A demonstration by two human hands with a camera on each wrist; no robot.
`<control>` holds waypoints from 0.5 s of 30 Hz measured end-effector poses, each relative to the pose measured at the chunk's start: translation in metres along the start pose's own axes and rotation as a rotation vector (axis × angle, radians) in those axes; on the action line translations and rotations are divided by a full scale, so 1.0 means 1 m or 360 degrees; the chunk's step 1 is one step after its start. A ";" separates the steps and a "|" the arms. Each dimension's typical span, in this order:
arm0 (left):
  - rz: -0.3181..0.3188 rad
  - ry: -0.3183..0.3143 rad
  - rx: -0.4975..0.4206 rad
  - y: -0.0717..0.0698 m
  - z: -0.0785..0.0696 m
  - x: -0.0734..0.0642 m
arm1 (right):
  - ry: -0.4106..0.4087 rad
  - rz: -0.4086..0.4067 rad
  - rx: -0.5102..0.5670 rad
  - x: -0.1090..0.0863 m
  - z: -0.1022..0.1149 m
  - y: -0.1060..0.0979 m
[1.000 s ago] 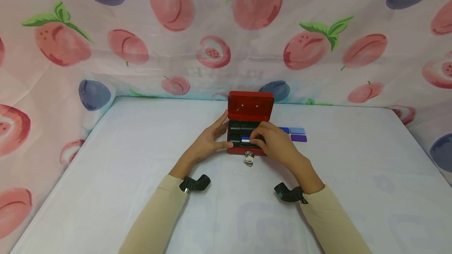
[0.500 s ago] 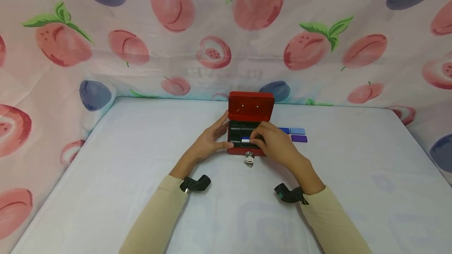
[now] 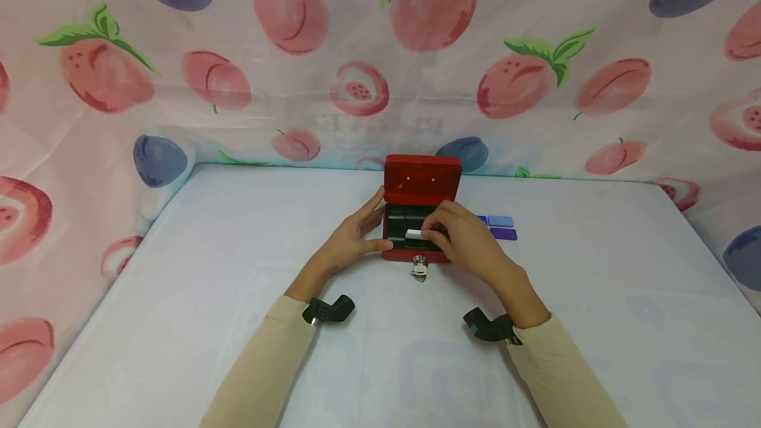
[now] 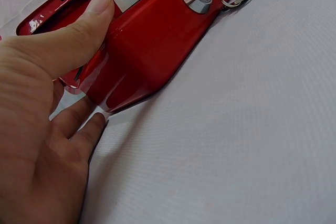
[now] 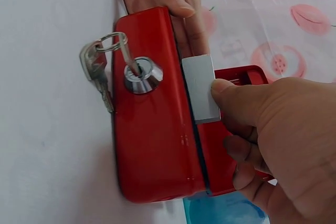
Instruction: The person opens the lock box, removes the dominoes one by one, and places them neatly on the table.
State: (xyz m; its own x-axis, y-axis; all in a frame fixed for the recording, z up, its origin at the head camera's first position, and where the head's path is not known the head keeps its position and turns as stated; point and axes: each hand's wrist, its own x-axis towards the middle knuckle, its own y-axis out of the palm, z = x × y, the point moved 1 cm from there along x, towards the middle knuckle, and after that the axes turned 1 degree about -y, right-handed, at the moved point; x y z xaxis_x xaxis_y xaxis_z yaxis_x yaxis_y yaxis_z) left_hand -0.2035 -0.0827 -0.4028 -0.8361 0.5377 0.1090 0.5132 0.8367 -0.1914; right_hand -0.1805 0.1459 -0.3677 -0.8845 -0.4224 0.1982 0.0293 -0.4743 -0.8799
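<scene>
A red cash box (image 3: 410, 255) with its lid up stands before me, a black tray (image 3: 395, 224) inside it. My left hand (image 3: 351, 240) holds the box's left side. Its thumb lies over the front left rim and the fingers rest along the outside. Between thumb and fingers, my right hand (image 3: 470, 236) pinches a small white rectangular tile (image 3: 414, 234) above the tray. In the right wrist view the tile (image 5: 199, 90) stands above the box's front edge, its far part hidden by the fingers. Keys on a ring (image 5: 97, 66) hang from the front lock (image 5: 143, 74).
Right of the box lie a light blue tile (image 3: 501, 221), a purple tile (image 3: 504, 234) and a darker blue one (image 3: 483, 220) partly behind my right hand. A fruit-printed cloth (image 3: 357, 131) hangs at the back of the white table (image 3: 238, 236).
The tile showed blue with a white edge in the tray; now its white side shows and it is slightly higher. My right hand has lifted a little. The left hand stays put.
</scene>
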 end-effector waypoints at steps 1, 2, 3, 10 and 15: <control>-0.0002 -0.0001 0.0001 0.000 0.000 0.000 | 0.0001 -0.0005 0.0007 0.000 0.000 -0.001; -0.0002 -0.0002 0.0003 0.000 0.000 0.000 | 0.0003 -0.0010 0.0014 0.000 0.000 -0.002; -0.0001 -0.0004 0.0004 0.000 -0.001 0.000 | 0.0006 -0.0015 0.0023 0.000 0.000 -0.003; 0.0000 -0.0017 -0.0006 0.001 -0.003 -0.001 | 0.0002 -0.0062 0.0063 -0.001 -0.003 -0.011; 0.0002 -0.0003 -0.0017 0.001 -0.002 0.000 | -0.0033 -0.0126 0.0028 -0.001 -0.007 -0.014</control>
State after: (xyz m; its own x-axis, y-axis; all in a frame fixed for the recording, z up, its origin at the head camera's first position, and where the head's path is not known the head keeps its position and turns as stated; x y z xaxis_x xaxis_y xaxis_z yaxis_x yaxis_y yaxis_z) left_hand -0.2021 -0.0818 -0.4010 -0.8358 0.5384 0.1072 0.5161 0.8372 -0.1809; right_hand -0.1834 0.1585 -0.3582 -0.8745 -0.3990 0.2758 -0.0317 -0.5204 -0.8533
